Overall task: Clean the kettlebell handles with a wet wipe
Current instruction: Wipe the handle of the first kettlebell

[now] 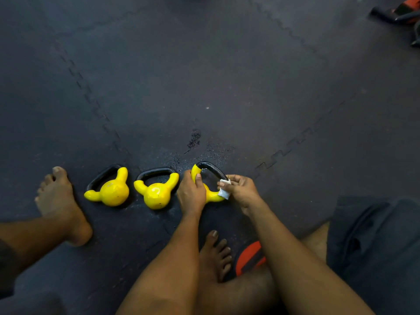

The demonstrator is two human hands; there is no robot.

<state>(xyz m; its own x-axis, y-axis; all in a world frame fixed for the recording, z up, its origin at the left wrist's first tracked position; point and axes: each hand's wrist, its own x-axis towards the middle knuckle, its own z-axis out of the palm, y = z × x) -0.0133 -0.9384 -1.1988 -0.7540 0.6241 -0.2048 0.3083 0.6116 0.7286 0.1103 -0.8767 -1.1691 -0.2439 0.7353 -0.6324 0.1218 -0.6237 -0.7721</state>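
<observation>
While my left hand (191,194) gripped one horn of the rightmost yellow kettlebell (212,196), my right hand (242,189) pinched a folded white wet wipe (223,190) against the right end of its black loop handle (211,166). Just left of it sat two more yellow kettlebells (114,192) (156,195), and the dark interlocking rubber mat (227,87) stretched wide beyond the handles.

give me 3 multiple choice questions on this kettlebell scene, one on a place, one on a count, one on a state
1. Where is the wet wipe?
A) flat on the mat
B) against the handle of the rightmost kettlebell
C) under a foot

2. How many yellow kettlebells are there?
A) two
B) three
C) five

3. What is the left hand doing?
A) gripping the rightmost kettlebell
B) lying flat on the mat
C) holding the wipe

Answers:
1 B, the right hand holds it at the handle's right end.
2 B, the left kettlebell, the middle kettlebell and the rightmost make a row.
3 A, its thumb and fingers wrap the yellow left horn.
</observation>
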